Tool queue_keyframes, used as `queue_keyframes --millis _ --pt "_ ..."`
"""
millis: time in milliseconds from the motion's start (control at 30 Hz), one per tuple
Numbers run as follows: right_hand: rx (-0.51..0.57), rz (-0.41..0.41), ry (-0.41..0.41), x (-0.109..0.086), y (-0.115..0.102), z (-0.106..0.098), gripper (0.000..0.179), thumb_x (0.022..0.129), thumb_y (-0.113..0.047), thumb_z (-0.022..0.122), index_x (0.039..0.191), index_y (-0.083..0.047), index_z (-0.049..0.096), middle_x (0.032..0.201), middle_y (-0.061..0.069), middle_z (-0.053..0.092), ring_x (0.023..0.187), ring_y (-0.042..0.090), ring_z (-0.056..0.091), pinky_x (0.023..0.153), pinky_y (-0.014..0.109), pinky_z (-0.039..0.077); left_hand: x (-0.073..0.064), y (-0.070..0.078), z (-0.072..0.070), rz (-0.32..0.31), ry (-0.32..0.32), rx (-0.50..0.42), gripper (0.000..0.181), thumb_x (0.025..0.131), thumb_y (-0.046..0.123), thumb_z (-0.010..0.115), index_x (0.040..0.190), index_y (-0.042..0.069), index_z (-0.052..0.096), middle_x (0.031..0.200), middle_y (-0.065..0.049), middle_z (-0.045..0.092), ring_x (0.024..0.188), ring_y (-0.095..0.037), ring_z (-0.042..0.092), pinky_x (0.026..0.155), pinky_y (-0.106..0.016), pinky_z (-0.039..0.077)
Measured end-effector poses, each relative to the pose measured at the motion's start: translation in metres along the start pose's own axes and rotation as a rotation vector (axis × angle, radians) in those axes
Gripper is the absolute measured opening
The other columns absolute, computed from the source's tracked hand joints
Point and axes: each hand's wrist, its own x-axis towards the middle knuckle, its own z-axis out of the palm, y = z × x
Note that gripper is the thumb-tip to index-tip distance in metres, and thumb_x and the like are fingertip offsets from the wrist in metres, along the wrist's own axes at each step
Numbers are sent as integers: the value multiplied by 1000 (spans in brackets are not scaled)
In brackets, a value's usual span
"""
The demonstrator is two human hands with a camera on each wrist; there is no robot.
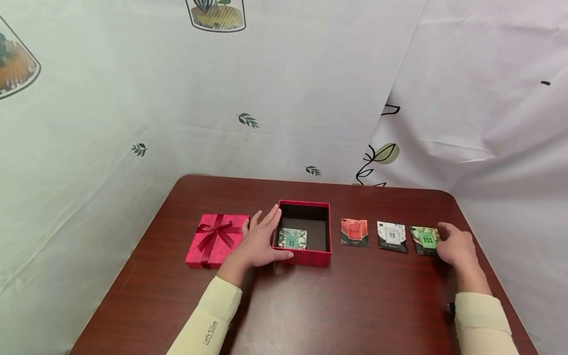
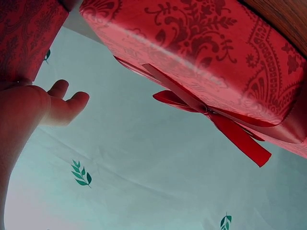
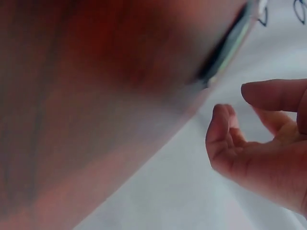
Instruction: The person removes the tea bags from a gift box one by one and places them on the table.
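Note:
My left hand (image 1: pixel 262 241) lies against the front left corner of an open red gift box (image 1: pixel 308 257), with the thumb by its front wall and the fingers along its left rim. Inside the box is a green-and-white patterned sachet (image 1: pixel 292 238). At the right, my right hand (image 1: pixel 457 246) is beside a green-and-black sachet (image 1: pixel 425 240). The right wrist view shows a gap between that hand's thumb and fingers, with nothing held. A white-and-black sachet (image 1: pixel 392 236) and a red-and-black sachet (image 1: pixel 354 232) lie in a row between the box and my right hand.
The red box lid (image 1: pixel 208 241), tied with a dark red ribbon bow (image 1: pixel 216 232), sits left of the box, close to my left hand. All of this is on a brown wooden table (image 1: pixel 355 305). Pale printed cloth (image 1: pixel 288 98) hangs behind it.

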Motion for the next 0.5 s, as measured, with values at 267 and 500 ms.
queue_keyframes --millis 267,500 --pt "35 -18 111 -14 -37 -3 64 84 2 50 145 12 35 131 45 29 119 62 27 80 66 35 1 -1 1 2 4 6 121 67 60 84 161 19 21 166 9 11 147 -40 12 110 -66 3" --pt "59 -66 137 -23 -63 -6 70 80 5 49 148 10 33 136 45 26 116 60 29 72 57 35 0 -2 0 5 -3 8 120 68 61 83 161 18 21 166 10 10 147 -39 11 111 -66 4"
